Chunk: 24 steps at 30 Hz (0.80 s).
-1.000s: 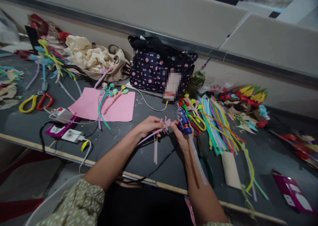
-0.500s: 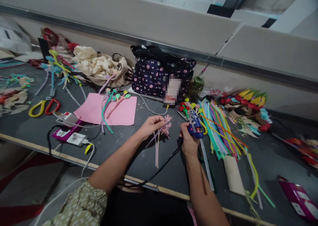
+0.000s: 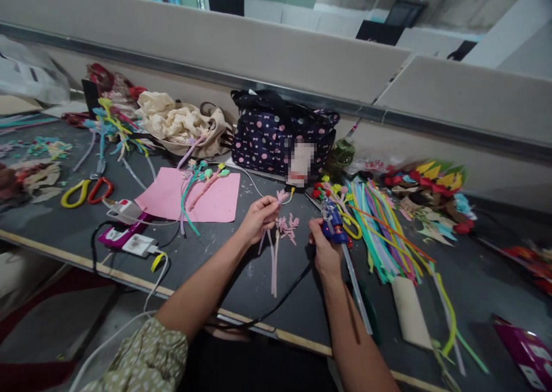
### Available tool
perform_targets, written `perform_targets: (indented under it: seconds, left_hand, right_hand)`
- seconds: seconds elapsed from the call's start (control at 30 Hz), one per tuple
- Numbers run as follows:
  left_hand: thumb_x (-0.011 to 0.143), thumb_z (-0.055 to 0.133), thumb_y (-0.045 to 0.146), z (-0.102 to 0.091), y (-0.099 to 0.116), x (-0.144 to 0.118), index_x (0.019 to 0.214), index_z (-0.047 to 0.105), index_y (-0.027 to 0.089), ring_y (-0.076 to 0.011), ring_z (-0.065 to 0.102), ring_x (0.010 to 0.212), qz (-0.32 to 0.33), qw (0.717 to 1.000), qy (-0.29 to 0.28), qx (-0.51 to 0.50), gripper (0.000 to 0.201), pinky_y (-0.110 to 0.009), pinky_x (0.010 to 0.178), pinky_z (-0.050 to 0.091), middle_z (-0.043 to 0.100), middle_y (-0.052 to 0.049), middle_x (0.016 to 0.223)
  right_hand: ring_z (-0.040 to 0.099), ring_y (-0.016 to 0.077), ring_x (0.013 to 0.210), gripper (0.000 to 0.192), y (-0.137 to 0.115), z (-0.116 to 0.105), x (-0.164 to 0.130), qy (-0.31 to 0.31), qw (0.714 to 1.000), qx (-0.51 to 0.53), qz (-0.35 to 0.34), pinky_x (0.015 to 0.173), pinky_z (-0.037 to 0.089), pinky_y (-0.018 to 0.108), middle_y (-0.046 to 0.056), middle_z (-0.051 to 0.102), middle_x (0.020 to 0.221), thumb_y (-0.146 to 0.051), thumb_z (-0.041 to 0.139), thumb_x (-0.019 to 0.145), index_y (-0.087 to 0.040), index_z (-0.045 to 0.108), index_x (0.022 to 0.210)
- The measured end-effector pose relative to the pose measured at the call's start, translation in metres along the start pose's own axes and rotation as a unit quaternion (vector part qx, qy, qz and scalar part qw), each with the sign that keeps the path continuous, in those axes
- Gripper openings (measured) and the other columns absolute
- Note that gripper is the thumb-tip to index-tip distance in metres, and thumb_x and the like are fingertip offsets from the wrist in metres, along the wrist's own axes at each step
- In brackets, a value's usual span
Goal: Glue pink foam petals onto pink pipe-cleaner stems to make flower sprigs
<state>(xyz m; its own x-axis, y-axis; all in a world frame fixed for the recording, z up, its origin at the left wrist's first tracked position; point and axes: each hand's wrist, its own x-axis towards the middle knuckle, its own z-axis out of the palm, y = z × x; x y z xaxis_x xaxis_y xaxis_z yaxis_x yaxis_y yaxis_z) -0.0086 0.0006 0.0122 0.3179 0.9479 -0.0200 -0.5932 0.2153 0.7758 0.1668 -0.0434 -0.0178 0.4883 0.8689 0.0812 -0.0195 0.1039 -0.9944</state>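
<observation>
My left hand (image 3: 257,218) pinches a pink pipe-cleaner flower (image 3: 281,226) by its stems, which hang down to the dark table (image 3: 64,222). The blossoms point right, toward my right hand (image 3: 324,249). That hand grips a blue glue gun (image 3: 333,223) with a clear glue stick (image 3: 356,285) sticking out toward me and a black cord (image 3: 276,303) running off the table's front edge. The gun's tip is a short way right of the flower, apart from it.
A bundle of coloured pipe cleaners (image 3: 379,222) lies right of the glue gun. A polka-dot bag (image 3: 276,133) stands at the back, a pink paper sheet (image 3: 194,195) with finished stems to the left. Scissors (image 3: 81,191) and a power strip (image 3: 125,237) lie at the left front.
My left hand has turned the pink flower more upright and lifted it a little. The glue gun has drawn back to the right, away from the blossoms. The camera has tilted up.
</observation>
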Motion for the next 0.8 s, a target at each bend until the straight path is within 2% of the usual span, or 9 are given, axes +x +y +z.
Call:
perform_targets:
  seconds: [0.1, 0.23, 0.43, 0.8]
  left_hand:
    - [0.070, 0.080, 0.032, -0.0024, -0.0022, 0.0017, 0.080, 0.057, 0.014, -0.0009, 0.033, 0.043, -0.002, 1.000, 0.018, 0.005, 0.031, -0.011, 0.036, 0.019, 0.044, 0.006, 0.060]
    - [0.065, 0.083, 0.034, -0.0022, -0.0032, 0.0030, 0.078, 0.058, 0.014, -0.0053, 0.047, 0.048, -0.007, 0.999, 0.040, 0.011, 0.034, -0.013, 0.035, 0.030, 0.050, 0.004, 0.062]
    - [0.062, 0.085, 0.036, -0.0039, -0.0051, 0.0054, 0.076, 0.060, 0.013, -0.0046, 0.047, 0.044, -0.008, 0.998, 0.061, 0.009, 0.037, -0.014, 0.035, 0.038, 0.053, 0.004, 0.061]
    - [0.060, 0.088, 0.029, -0.0098, -0.0039, 0.0064, 0.081, 0.064, 0.009, -0.0054, 0.051, 0.045, -0.075, 0.997, 0.017, -0.019, 0.038, -0.019, 0.045, 0.054, 0.054, 0.003, 0.059]
  right_hand:
    - [0.042, 0.0083, 0.046, 0.044, -0.0010, 0.0003, -0.0002, -0.002, 1.000, 0.011, 0.005, 0.046, 0.036, 0.023, -0.006, 0.050, 0.055, -0.055, 0.077, 0.065, -0.017, 0.065, 0.082]
    - [0.043, 0.0083, 0.047, 0.040, -0.0008, -0.0003, 0.0000, -0.004, 1.000, 0.013, 0.006, 0.047, 0.035, 0.023, -0.007, 0.050, 0.055, -0.053, 0.078, 0.066, -0.018, 0.064, 0.081]
    - [0.043, 0.0094, 0.048, 0.042, 0.0015, -0.0008, 0.0005, -0.004, 1.000, -0.005, -0.004, 0.048, 0.036, 0.024, -0.007, 0.050, 0.055, -0.055, 0.076, 0.067, -0.018, 0.063, 0.081]
    - [0.044, 0.0089, 0.048, 0.044, 0.0022, 0.0005, -0.0001, 0.000, 1.000, -0.005, -0.005, 0.048, 0.038, 0.024, -0.007, 0.051, 0.056, -0.056, 0.077, 0.066, -0.018, 0.063, 0.082]
